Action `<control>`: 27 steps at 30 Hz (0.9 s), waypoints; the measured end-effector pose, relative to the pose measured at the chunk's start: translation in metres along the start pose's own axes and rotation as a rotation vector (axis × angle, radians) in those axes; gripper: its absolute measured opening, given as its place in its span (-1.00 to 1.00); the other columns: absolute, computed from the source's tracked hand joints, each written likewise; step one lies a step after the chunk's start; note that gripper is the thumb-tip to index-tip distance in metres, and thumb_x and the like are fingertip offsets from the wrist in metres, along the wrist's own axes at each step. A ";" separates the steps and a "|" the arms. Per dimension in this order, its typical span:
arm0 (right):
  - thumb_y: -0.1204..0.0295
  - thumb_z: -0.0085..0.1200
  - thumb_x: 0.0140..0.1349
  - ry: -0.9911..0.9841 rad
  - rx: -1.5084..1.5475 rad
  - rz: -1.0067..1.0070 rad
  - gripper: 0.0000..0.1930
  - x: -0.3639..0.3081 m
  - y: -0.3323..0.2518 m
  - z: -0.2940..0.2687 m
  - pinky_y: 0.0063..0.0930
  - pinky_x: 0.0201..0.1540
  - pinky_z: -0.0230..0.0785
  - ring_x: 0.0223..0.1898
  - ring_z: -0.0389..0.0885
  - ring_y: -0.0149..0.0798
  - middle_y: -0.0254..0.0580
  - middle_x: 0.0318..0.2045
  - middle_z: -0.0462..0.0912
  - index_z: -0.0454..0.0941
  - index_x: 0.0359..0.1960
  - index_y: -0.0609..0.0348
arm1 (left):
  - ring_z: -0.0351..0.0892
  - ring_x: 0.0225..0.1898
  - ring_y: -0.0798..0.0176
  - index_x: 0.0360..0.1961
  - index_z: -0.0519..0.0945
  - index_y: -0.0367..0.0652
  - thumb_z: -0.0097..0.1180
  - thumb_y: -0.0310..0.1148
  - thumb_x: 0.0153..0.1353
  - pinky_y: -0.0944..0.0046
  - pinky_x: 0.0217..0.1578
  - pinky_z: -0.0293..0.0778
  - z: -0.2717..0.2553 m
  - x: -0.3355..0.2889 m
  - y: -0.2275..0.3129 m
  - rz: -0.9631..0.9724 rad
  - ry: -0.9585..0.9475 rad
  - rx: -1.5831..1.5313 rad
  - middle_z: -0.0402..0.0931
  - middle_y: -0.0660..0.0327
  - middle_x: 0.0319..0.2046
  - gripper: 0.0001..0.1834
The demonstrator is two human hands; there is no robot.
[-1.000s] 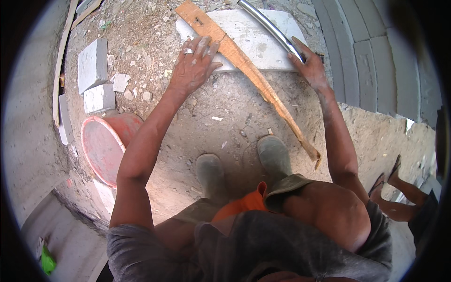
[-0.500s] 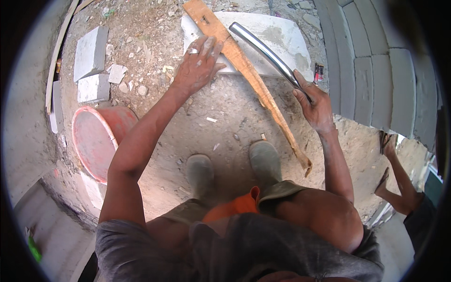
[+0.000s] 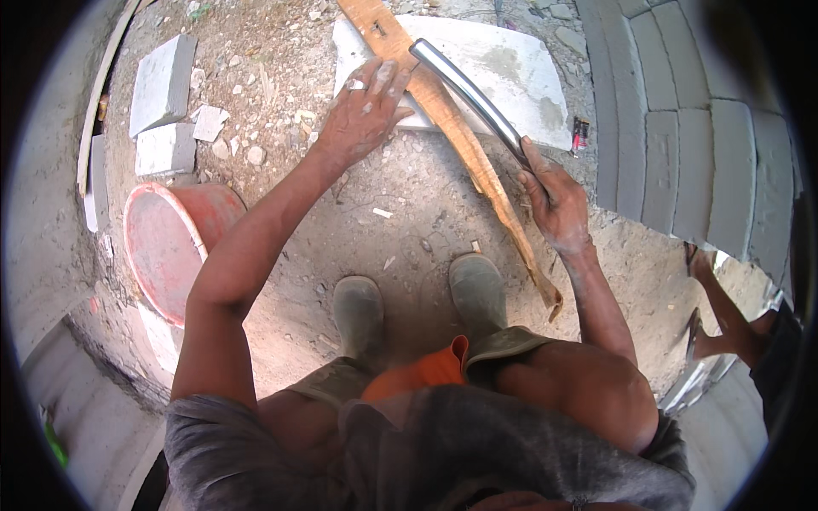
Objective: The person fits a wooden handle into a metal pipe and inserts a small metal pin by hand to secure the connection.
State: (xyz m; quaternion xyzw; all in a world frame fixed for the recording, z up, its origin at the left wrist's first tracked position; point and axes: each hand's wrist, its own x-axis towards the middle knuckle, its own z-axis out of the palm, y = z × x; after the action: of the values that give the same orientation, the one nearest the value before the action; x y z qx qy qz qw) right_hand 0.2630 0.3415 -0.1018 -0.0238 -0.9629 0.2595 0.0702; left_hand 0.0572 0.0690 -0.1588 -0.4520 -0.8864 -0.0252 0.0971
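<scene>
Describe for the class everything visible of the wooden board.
The wooden board is orange-brown, wider above, with a small dark slot, tapering to a ragged tip. It slants down rightward, its upper end cropped by the picture. Part overlies a white slab; the rest extends past it. The left grip rests on its edge. A metal bar lies alongside.

Plank (image 3: 457, 128) across slab (image 3: 520, 68), bucket (image 3: 213, 209) left, blockwork (image 3: 673, 162) right

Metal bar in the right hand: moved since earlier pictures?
Yes; against the white slab, the metal bar has shifted left and back from the slab's far edge.
</scene>
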 end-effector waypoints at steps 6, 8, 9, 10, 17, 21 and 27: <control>0.29 0.16 0.35 -0.045 -0.147 0.022 -0.42 0.003 -0.006 -0.002 -0.20 -0.47 0.42 -0.56 0.49 -0.15 -0.20 -0.54 0.46 0.35 0.40 -0.42 | 0.06 0.46 -0.04 0.39 0.28 -0.10 -0.05 0.05 0.44 -0.04 0.15 0.52 0.002 0.003 0.000 0.012 0.003 -0.006 0.23 0.01 0.36 -0.36; 0.31 0.16 0.34 -0.097 -0.231 0.043 -0.39 0.005 -0.003 0.000 -0.20 -0.48 0.41 -0.57 0.48 -0.15 -0.19 -0.54 0.46 0.32 0.41 -0.43 | 0.07 0.45 -0.06 0.38 0.28 -0.12 -0.06 0.05 0.44 -0.04 0.14 0.53 0.003 0.002 0.001 0.009 0.012 -0.012 0.24 0.00 0.36 -0.36; 0.34 0.16 0.34 -0.100 -0.208 0.070 -0.41 0.005 -0.006 -0.003 -0.19 -0.44 0.43 -0.55 0.51 -0.12 -0.15 -0.52 0.50 0.34 0.41 -0.37 | 0.08 0.45 -0.06 0.37 0.29 -0.13 -0.06 0.05 0.44 -0.04 0.13 0.54 0.003 0.001 0.002 0.006 0.015 -0.013 0.24 -0.01 0.36 -0.36; 0.38 0.16 0.34 -0.102 -0.185 0.096 -0.42 0.006 -0.011 -0.011 -0.18 -0.40 0.46 -0.52 0.54 -0.09 -0.11 -0.50 0.54 0.36 0.40 -0.30 | 0.08 0.45 -0.07 0.37 0.29 -0.14 -0.06 0.05 0.44 -0.04 0.11 0.55 0.003 0.001 0.002 0.002 0.000 -0.007 0.24 -0.02 0.36 -0.36; 0.30 0.13 0.36 -0.138 -0.336 0.035 -0.38 0.003 -0.013 -0.004 -0.19 -0.54 0.41 -0.59 0.52 -0.11 -0.15 -0.56 0.42 0.26 0.44 -0.46 | 0.10 0.44 -0.10 0.37 0.30 -0.20 -0.07 0.05 0.45 -0.01 -0.03 0.63 0.002 0.002 0.002 0.028 0.032 0.005 0.28 -0.07 0.34 -0.34; 0.29 0.12 0.37 -0.081 -0.293 0.046 -0.39 0.005 -0.012 -0.009 -0.16 -0.55 0.42 -0.63 0.51 -0.10 -0.13 -0.54 0.44 0.27 0.43 -0.46 | 0.12 0.43 -0.11 0.38 0.29 -0.22 -0.08 0.05 0.46 0.00 -0.01 0.62 0.001 0.006 0.007 0.008 -0.022 0.012 0.28 -0.10 0.34 -0.34; 0.27 0.13 0.36 -0.092 -0.273 0.051 -0.40 0.006 -0.024 -0.012 -0.13 -0.54 0.43 -0.62 0.55 -0.07 -0.10 -0.52 0.48 0.28 0.43 -0.45 | 0.14 0.43 -0.11 0.37 0.29 -0.21 -0.10 0.00 0.47 -0.01 0.03 0.62 0.001 0.002 0.002 -0.003 -0.023 -0.024 0.28 -0.13 0.33 -0.37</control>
State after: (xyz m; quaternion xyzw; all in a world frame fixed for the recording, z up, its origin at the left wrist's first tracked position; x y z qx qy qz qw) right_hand 0.2584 0.3274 -0.0791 -0.0456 -0.9905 0.1288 0.0155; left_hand 0.0577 0.0722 -0.1590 -0.4523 -0.8876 -0.0309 0.0816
